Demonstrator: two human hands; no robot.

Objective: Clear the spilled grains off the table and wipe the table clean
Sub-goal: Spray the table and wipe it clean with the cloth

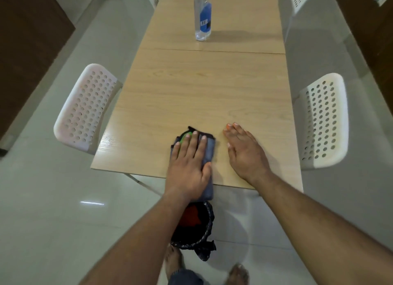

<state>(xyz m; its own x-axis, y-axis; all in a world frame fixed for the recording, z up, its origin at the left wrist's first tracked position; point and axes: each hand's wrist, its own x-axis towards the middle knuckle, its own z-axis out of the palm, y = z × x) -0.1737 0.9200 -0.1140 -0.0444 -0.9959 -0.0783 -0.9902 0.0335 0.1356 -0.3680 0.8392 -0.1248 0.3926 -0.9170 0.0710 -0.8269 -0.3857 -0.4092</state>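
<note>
A grey cloth [209, 150] with a black and green patch lies at the near edge of the light wooden table [191, 93] and hangs over it. My left hand [189, 163] presses flat on the cloth with straight fingers. My right hand [244, 150] lies flat on the bare tabletop just right of the cloth, fingers straight and together. No grains show on the tabletop. Below the table edge, under my left wrist, stands a bin lined with a black bag [202, 227] with something red inside.
A clear water bottle [203, 14] with a blue label stands upright at the far middle of the table. White perforated chairs stand at the left [85, 108] and right [323, 119], and more at the far end. My bare feet are on the tiled floor.
</note>
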